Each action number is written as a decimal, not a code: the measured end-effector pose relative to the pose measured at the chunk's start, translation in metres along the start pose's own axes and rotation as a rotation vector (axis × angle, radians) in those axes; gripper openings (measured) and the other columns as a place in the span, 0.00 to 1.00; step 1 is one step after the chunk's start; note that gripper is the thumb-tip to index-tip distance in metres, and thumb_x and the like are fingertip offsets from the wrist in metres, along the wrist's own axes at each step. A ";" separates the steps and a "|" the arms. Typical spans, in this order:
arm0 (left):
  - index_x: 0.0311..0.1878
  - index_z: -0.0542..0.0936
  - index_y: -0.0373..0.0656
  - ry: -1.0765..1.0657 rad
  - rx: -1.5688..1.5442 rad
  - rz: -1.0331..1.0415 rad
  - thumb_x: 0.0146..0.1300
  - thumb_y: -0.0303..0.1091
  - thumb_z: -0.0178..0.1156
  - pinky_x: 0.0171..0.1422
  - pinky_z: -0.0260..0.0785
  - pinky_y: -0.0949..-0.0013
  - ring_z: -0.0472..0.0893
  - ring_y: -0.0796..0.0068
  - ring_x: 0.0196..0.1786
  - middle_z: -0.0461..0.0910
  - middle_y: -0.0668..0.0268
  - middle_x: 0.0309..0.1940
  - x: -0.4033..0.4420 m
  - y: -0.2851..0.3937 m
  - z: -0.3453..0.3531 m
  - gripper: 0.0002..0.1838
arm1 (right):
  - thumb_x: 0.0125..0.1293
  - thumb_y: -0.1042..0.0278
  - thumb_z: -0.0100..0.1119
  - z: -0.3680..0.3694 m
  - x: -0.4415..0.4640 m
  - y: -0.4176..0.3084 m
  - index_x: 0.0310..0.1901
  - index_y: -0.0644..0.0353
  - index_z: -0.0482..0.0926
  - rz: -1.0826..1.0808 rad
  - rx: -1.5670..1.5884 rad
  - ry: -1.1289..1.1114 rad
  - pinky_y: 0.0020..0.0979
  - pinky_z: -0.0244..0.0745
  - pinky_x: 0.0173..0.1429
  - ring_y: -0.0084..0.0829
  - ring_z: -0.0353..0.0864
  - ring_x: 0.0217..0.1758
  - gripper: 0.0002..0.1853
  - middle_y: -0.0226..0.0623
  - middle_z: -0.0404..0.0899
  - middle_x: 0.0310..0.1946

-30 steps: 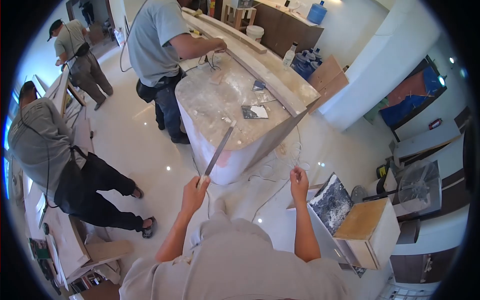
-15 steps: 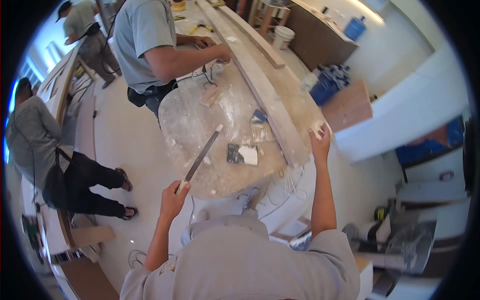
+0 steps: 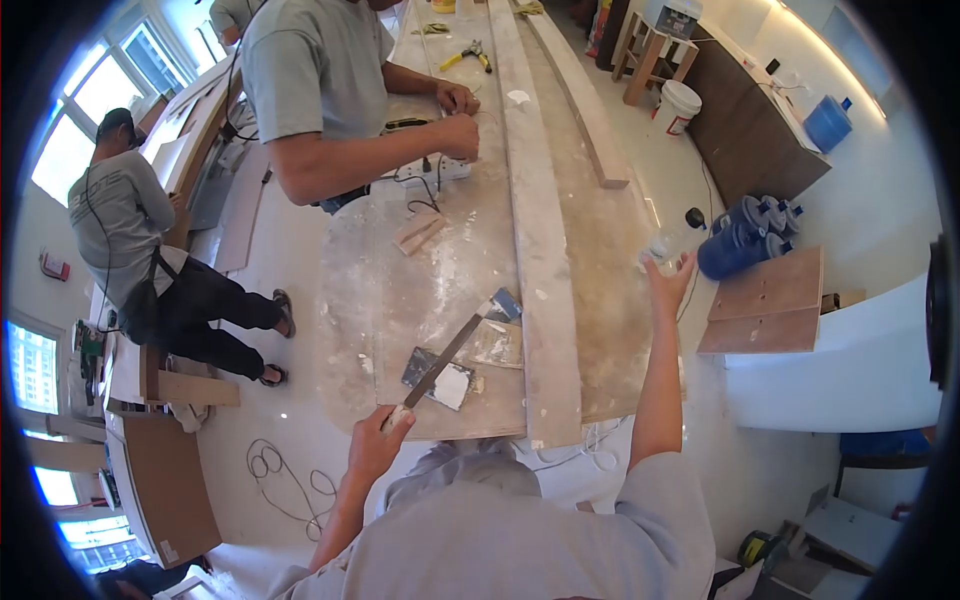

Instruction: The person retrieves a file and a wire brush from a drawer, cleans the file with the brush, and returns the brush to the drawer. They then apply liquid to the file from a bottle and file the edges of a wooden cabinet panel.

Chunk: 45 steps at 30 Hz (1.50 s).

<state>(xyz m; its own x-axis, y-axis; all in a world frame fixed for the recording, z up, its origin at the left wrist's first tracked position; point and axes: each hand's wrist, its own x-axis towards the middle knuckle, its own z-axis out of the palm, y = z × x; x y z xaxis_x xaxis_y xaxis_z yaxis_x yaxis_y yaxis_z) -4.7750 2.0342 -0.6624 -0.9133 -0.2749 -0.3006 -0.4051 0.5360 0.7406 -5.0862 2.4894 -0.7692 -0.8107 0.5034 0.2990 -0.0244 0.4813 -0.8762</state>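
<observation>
My left hand (image 3: 377, 440) is closed around the pale handle of a long, flat metal blade (image 3: 447, 357). The blade slants up and right over the worktable (image 3: 350, 300), crossing above a dark plate with white paste (image 3: 452, 386). Its far end is by a small blue piece (image 3: 505, 304) and a pale scraper-like plate (image 3: 496, 343). My right hand (image 3: 667, 279) is raised at the table's right edge, fingers apart, with nothing in it. A clear bottle with a dark cap (image 3: 677, 236) stands just beyond those fingers. A long pale board (image 3: 543, 260) lies between my two hands.
Across the table a co-worker (image 3: 310, 80) handles thin wires beside a white power strip (image 3: 440, 170). Yellow pliers (image 3: 468, 56) lie farther back. Another person (image 3: 125, 220) bends at the left bench. Blue water bottles (image 3: 740, 245) and brown panels (image 3: 768, 300) are at right; a cable (image 3: 265, 460) lies coiled on the floor.
The view has moved closer over the table. My left hand has brought the blade over the paste plate. My right hand has risen to the table's right edge, and its fingers have spread.
</observation>
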 end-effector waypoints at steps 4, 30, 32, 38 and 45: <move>0.45 0.81 0.34 -0.009 0.098 0.130 0.63 0.44 0.67 0.39 0.71 0.60 0.82 0.50 0.33 0.82 0.48 0.31 0.029 0.021 0.027 0.20 | 0.47 0.63 0.77 0.013 0.025 0.002 0.71 0.64 0.59 -0.035 -0.045 -0.061 0.37 0.65 0.70 0.44 0.72 0.66 0.51 0.50 0.72 0.62; 0.49 0.80 0.33 -0.089 0.106 0.276 0.66 0.44 0.62 0.45 0.72 0.54 0.80 0.40 0.42 0.81 0.43 0.37 0.043 0.074 0.008 0.21 | 0.47 0.69 0.75 -0.035 -0.135 -0.160 0.67 0.46 0.68 -0.634 -0.866 -0.588 0.64 0.44 0.76 0.41 0.69 0.64 0.42 0.35 0.72 0.54; 0.49 0.80 0.34 -0.047 0.100 0.290 0.66 0.45 0.62 0.46 0.72 0.54 0.80 0.40 0.42 0.82 0.43 0.37 0.041 0.066 0.006 0.21 | 0.46 0.69 0.75 -0.032 -0.142 -0.165 0.67 0.46 0.68 -0.638 -0.875 -0.600 0.64 0.44 0.76 0.41 0.69 0.64 0.43 0.35 0.72 0.55; 0.50 0.80 0.34 -0.059 0.082 0.245 0.66 0.46 0.62 0.46 0.71 0.52 0.80 0.41 0.43 0.81 0.43 0.38 0.037 0.061 0.003 0.22 | 0.45 0.68 0.75 -0.027 -0.164 -0.184 0.68 0.44 0.68 -0.678 -0.875 -0.658 0.65 0.43 0.76 0.40 0.68 0.63 0.44 0.35 0.71 0.54; 0.51 0.80 0.35 -0.094 0.099 0.275 0.67 0.46 0.60 0.46 0.71 0.50 0.79 0.39 0.43 0.81 0.43 0.38 0.041 0.055 0.001 0.22 | 0.44 0.68 0.75 -0.028 -0.182 -0.200 0.67 0.41 0.69 -0.733 -0.869 -0.665 0.65 0.44 0.76 0.40 0.68 0.63 0.44 0.35 0.71 0.53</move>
<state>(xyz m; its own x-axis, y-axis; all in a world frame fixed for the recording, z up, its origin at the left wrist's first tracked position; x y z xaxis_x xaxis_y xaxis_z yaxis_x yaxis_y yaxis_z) -4.8351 2.0534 -0.6344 -0.9872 -0.0363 -0.1551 -0.1406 0.6562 0.7414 -4.9173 2.3211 -0.6375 -0.9076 -0.3967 0.1373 -0.3992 0.9168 0.0105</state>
